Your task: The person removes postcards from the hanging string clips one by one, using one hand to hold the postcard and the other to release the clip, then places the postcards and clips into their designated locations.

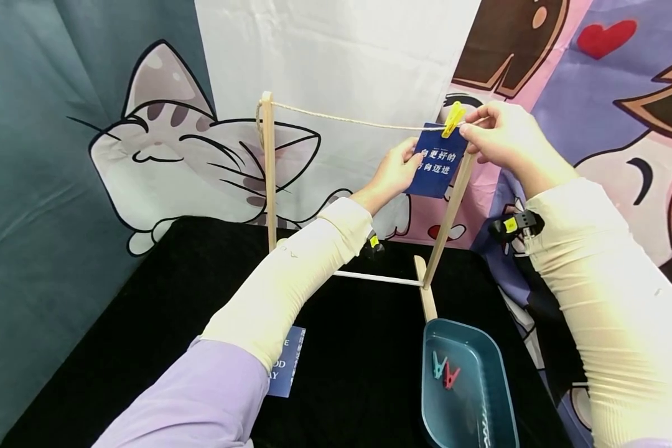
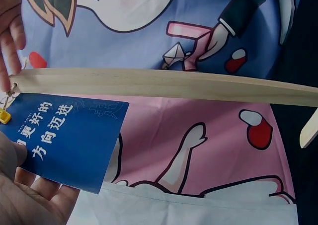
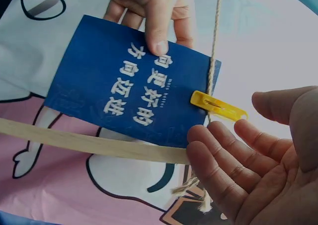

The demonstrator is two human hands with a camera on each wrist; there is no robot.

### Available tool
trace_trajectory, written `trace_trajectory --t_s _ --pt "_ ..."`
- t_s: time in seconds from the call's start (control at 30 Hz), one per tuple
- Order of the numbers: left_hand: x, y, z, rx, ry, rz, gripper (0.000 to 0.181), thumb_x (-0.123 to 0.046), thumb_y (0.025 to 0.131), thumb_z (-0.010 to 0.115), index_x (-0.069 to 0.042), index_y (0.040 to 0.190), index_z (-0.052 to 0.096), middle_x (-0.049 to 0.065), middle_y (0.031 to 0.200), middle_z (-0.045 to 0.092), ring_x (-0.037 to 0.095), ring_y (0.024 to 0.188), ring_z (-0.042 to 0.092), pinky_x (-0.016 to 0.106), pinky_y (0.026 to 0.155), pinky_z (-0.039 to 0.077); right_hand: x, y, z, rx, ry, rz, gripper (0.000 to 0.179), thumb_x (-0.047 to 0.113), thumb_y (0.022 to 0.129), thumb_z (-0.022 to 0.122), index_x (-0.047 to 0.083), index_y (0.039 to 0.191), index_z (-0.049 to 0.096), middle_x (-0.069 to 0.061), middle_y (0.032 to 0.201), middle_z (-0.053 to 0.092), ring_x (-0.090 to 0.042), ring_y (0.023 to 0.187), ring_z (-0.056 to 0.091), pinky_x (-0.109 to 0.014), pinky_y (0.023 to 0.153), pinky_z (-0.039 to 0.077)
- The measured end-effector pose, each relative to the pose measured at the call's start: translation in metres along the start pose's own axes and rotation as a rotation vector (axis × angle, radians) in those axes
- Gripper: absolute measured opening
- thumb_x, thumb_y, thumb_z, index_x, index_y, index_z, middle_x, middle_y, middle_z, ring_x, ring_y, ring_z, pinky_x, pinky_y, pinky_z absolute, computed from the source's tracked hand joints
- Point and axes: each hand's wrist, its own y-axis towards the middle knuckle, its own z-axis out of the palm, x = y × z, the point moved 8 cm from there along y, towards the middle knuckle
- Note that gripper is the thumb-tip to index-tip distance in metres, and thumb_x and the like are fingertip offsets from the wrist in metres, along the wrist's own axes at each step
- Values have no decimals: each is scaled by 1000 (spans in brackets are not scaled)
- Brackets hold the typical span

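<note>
A dark blue card with white characters hangs at the right end of a rope. A yellow clothespin clips the card's upper edge to that rope. My left hand pinches the card by its side edge, thumb on the printed face, as the right wrist view shows. Beside the clothespin is my right hand, fingers spread apart and loosely bent. In the right wrist view a gap lies between its thumb and the clothespin, and nothing is in its grasp.
The rope runs between a left wooden post and a right wooden post, joined low by a white bar. A teal tray holds a light blue clothespin and a red clothespin. Another blue card lies on the black cloth.
</note>
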Motion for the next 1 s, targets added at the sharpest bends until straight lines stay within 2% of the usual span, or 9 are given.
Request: trace_trajectory --t_s 0.17,0.37,0.57,0.7,0.77,0.87,1.0 --pt "1 0 -2 -10 -10 11 35 -15 109 46 -15 143 52 9 125 69 17 101 70 24 80 56 9 9 -7 -36 87 23 55 32 102 55 1 145 43 -22 146 51 3 66 65 -17 60 56" --pt "3 0 -3 -20 10 -2 34 -16 108 47 -15 142 53 8 123 70 16 99 70 25 80 56 11 21 -7 -38 244 68 58 15 101 56 5 154 34 -11 158 38 2 61 65 -17 58 56" --pt "3 -1 -2 -20 25 -6 34 -15 108 47 -15 142 53 8 124 70 16 100 70 24 80 56 5 28 4 48 429 106 66 2 102 45 11 162 17 -6 166 26 -3 62 67 -20 59 58" --pt "3 -1 -2 -25 27 -9 35 -16 108 47 -16 142 53 8 125 70 15 100 70 24 80 55 3 31 14 121 464 91 67 5 105 39 13 163 5 -7 168 16 -5 63 69 -23 60 59" --pt "4 -1 -1 -24 33 -12 35 -16 108 47 -17 143 53 7 126 69 15 100 69 23 81 55 2 33 16 135 467 85 65 8 107 37 12 163 5 -9 168 16 -6 61 69 -23 60 59" --pt "3 -1 -1 -24 37 -16 36 -16 108 47 -17 143 53 7 126 69 15 101 69 23 81 55 0 35 18 121 464 92 59 14 109 35 9 163 12 -13 165 26 -8 59 69 -24 60 59" --pt "2 0 0 -22 38 -8 36 -15 108 46 -16 144 52 7 127 69 14 102 69 22 82 54 -1 36 17 57 439 90 52 16 109 38 5 158 28 -18 144 47 -10 57 70 -25 59 59"
